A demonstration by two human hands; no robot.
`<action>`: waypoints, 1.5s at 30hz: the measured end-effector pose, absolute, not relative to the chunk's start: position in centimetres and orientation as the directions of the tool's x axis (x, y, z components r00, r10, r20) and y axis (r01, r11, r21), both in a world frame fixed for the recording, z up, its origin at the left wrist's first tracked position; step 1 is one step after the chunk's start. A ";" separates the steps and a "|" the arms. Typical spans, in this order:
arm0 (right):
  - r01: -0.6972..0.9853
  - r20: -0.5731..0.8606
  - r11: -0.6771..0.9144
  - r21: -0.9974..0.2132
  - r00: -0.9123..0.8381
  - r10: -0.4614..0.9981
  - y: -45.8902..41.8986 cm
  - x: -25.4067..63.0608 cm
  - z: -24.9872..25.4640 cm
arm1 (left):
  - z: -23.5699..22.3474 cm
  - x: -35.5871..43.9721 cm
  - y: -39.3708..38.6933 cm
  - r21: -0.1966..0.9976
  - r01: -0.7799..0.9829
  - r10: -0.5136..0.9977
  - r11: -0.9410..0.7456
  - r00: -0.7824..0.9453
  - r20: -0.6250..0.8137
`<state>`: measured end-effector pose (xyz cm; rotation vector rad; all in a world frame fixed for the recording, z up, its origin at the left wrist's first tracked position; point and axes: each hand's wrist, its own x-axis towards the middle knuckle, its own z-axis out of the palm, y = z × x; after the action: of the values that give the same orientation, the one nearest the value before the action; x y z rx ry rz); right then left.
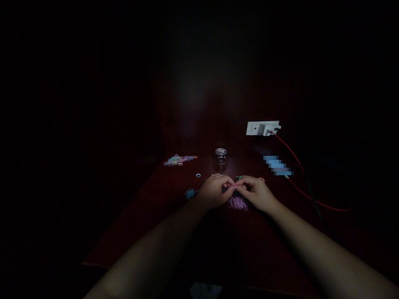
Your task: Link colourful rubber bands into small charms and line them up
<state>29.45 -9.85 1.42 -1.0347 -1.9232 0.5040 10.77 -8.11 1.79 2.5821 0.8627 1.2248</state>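
Note:
Both my hands meet over a dark red table [174, 224] in a very dim room. My left hand [215, 191] and my right hand [257, 193] are closed, fingertips pinched together around something small between them, too dark to name. A green rubber band [239, 177] shows just above my right hand's fingers. A pile of purple bands [238, 203] lies under the hands. A small blue pile [190, 193] lies left of my left hand.
A mixed heap of coloured bands [179, 160] lies at the back left, with a single ring [198, 175] nearer. A small clear jar [220, 156] stands behind the hands. A white power strip [262, 128] with a red cable [293, 155] is at the back right.

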 end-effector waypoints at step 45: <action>0.433 0.483 0.567 -0.700 -0.297 0.824 -10.2 29.2 1.8 | 1.4 10.8 -8.3 0.526 0.391 0.654 -0.756 0.407 0.637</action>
<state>29.18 -10.25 1.75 -1.0134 -1.9273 0.5640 10.80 -8.32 1.41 2.3738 0.9095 1.2737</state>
